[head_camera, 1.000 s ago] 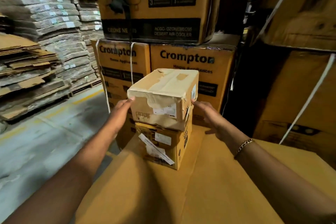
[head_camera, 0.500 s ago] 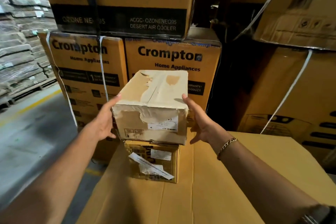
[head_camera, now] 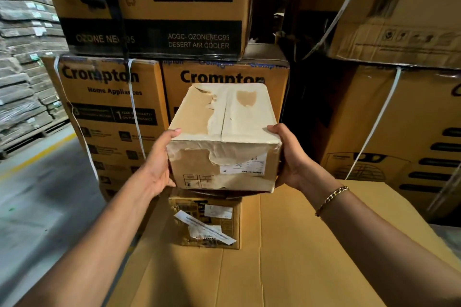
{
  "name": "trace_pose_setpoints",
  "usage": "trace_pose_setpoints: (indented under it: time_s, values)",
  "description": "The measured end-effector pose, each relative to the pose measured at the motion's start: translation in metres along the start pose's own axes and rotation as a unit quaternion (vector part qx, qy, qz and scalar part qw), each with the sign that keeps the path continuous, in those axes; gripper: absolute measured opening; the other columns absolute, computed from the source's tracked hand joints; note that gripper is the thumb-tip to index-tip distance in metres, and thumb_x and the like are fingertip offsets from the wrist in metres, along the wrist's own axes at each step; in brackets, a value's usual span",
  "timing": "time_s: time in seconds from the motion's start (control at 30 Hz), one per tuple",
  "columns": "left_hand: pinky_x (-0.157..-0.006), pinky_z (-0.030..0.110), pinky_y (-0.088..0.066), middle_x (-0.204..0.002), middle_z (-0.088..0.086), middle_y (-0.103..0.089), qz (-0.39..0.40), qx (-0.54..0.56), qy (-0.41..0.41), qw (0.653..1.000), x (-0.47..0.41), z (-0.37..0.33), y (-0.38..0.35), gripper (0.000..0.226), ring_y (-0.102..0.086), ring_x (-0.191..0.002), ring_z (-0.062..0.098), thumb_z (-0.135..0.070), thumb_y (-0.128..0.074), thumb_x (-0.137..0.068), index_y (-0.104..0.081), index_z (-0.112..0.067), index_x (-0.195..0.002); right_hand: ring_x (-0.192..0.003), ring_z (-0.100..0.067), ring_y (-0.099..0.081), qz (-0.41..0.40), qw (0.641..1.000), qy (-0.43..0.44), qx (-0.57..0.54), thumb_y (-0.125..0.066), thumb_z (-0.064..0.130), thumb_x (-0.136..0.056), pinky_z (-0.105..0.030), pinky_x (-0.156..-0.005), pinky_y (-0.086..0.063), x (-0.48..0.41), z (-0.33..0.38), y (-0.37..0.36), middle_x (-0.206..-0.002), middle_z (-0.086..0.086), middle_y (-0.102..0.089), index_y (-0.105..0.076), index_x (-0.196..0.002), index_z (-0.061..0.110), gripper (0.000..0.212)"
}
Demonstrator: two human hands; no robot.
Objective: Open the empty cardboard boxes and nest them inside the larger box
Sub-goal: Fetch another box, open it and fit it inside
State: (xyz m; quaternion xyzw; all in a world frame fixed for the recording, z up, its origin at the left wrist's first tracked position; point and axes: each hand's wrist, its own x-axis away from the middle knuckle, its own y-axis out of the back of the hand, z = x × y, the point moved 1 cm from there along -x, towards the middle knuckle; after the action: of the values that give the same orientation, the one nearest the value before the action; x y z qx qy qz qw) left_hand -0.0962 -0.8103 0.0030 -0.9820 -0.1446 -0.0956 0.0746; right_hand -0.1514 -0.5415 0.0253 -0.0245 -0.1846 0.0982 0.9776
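Under my forearms the larger box [head_camera: 311, 244] lies with its flaps closed, and a small printed box [head_camera: 207, 222] stands on it. Just over that, my left hand [head_camera: 159, 164] and right hand [head_camera: 289, 159] clamp the pale box [head_camera: 224, 137] by its side walls, thumbs on the top edge. It is probably light, but its torn skin looks weak, so stiff corners suit gripping. Crompton cartons [head_camera: 109, 97] stand behind.

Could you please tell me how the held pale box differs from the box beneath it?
The pale box is bigger, held by the left hand and right hand; the small brown box sits on the large carton. The pale box has torn whitish tape; the small brown box, a loose paper strip. Both are closed.
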Motion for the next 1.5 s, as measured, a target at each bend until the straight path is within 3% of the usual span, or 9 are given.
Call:
trace_pose_setpoints:
  time_s: [0.27, 0.43, 0.53, 0.73, 0.9, 1.07, 1.17, 1.3, 1.5]
  values:
    - [-0.098, 0.064, -0.043, -0.11, 0.01, -0.075, 0.092, 0.016, -0.011, 0.996, 0.073, 0.03, -0.111, 0.057, -0.062, -0.113, 0.034, -0.065, -0.055, -0.08, -0.064, -0.029, -0.123, -0.108, -0.035, -0.063, -0.056, 0.997, 0.048, 0.005, -0.065, 0.064, -0.077, -0.061, -0.095, -0.047, 0.083, -0.004, 0.126, -0.112, -0.014, -0.071, -0.064, -0.118, 0.021, 0.059]
    - [-0.103, 0.062, -0.039, -0.113, 0.011, -0.073, 0.137, -0.006, -0.011, 0.991, 0.137, 0.071, -0.207, 0.067, -0.059, -0.115, 0.034, -0.073, -0.062, -0.065, -0.068, -0.03, -0.115, -0.099, -0.033, -0.065, -0.12, 0.99, 0.055, -0.044, -0.065, 0.054, -0.08, -0.047, -0.082, -0.053, 0.155, -0.047, 0.226, -0.093, -0.011, -0.073, -0.07, -0.106, 0.018, 0.045]
    - [-0.105, 0.06, -0.039, -0.114, 0.014, -0.07, 0.173, -0.013, -0.006, 0.985, 0.176, 0.095, -0.267, 0.073, -0.057, -0.115, 0.036, -0.079, -0.064, -0.055, -0.071, -0.03, -0.109, -0.098, -0.034, -0.065, -0.16, 0.983, 0.049, -0.073, -0.065, 0.053, -0.079, -0.049, -0.087, -0.051, 0.203, -0.075, 0.289, -0.091, -0.011, -0.073, -0.071, -0.107, 0.018, 0.045]
    - [-0.109, 0.061, -0.034, -0.116, 0.01, -0.069, 0.251, -0.035, -0.017, 0.967, 0.247, 0.136, -0.385, 0.082, -0.056, -0.115, 0.032, -0.085, -0.066, -0.05, -0.07, -0.03, -0.112, -0.089, -0.031, -0.065, -0.251, 0.962, 0.047, -0.101, -0.063, 0.054, -0.079, -0.045, -0.085, -0.051, 0.298, -0.118, 0.405, -0.081, -0.009, -0.07, -0.067, -0.1, 0.015, 0.044]
    - [-0.11, 0.055, -0.035, -0.115, 0.006, -0.068, 0.289, -0.047, 0.004, 0.956, 0.288, 0.155, -0.464, 0.07, -0.056, -0.111, 0.027, -0.077, -0.062, -0.057, -0.068, -0.032, -0.11, -0.089, -0.028, -0.063, -0.302, 0.947, 0.043, -0.104, -0.06, 0.056, -0.084, -0.046, -0.086, -0.049, 0.352, -0.137, 0.478, -0.077, -0.008, -0.068, -0.064, -0.095, 0.016, 0.042]
    - [-0.109, 0.054, -0.034, -0.117, 0.003, -0.064, 0.335, -0.086, 0.001, 0.938, 0.305, 0.165, -0.535, 0.055, -0.055, -0.109, 0.022, -0.076, -0.056, -0.064, -0.066, -0.038, -0.103, -0.093, -0.03, -0.062, -0.326, 0.931, 0.037, -0.157, -0.06, 0.056, -0.081, -0.053, -0.098, -0.046, 0.372, -0.162, 0.54, -0.084, -0.011, -0.067, -0.064, -0.103, 0.012, 0.049]
    - [-0.113, 0.055, -0.028, -0.135, 0.002, -0.056, 0.355, -0.117, -0.01, 0.928, 0.301, 0.171, -0.579, 0.062, -0.048, -0.124, 0.024, -0.081, -0.053, -0.059, -0.063, -0.045, -0.108, -0.096, -0.033, -0.063, -0.327, 0.922, 0.039, -0.203, -0.062, 0.057, -0.076, -0.053, -0.096, -0.047, 0.367, -0.176, 0.579, -0.09, -0.015, -0.069, -0.063, -0.113, 0.009, 0.06]
    - [-0.096, 0.038, -0.034, -0.136, -0.003, -0.054, 0.383, -0.128, -0.014, 0.915, 0.286, 0.185, -0.645, 0.051, -0.049, -0.122, 0.018, -0.074, -0.048, -0.068, -0.06, -0.044, -0.108, -0.102, -0.039, -0.062, -0.321, 0.913, 0.045, -0.248, -0.061, 0.054, -0.079, -0.061, -0.1, -0.045, 0.35, -0.185, 0.637, -0.104, -0.021, -0.068, -0.06, -0.125, 0.007, 0.066]
    - [-0.106, 0.049, -0.038, -0.143, 0.005, -0.052, 0.345, -0.179, 0.008, 0.921, 0.256, 0.222, -0.734, 0.11, -0.049, -0.127, 0.024, -0.096, -0.053, -0.044, -0.055, -0.035, -0.136, -0.095, -0.035, -0.065, -0.34, 0.912, 0.01, -0.227, -0.058, 0.045, -0.095, -0.061, -0.098, -0.049, 0.316, -0.191, 0.728, -0.087, -0.016, -0.073, -0.064, -0.119, 0.007, 0.045]
